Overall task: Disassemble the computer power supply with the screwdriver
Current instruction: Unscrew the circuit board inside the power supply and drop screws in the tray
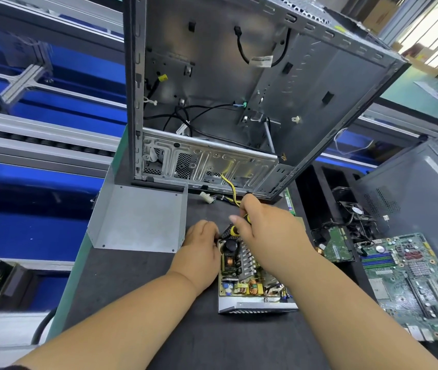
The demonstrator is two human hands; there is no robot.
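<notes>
From the head camera, the power supply (250, 276) lies open on the dark table (137, 289), its circuit board with copper coils and a black capacitor bare to view; no print on it can be read. The right hand (268, 233) curls its fingers (235, 219) around the black-and-yellow screwdriver (235, 230), held over the far corner of the power supply. The left hand (199, 249) rests against the left edge of the power supply, fingers bent over its rim. Left of the power supply lies a grey metal cover (137, 220). Behind the power supply stands an open computer case (239, 89), where a white cable tag (261, 60) carries print too small to read. Right of the power supply lies a green motherboard (413, 279).
</notes>
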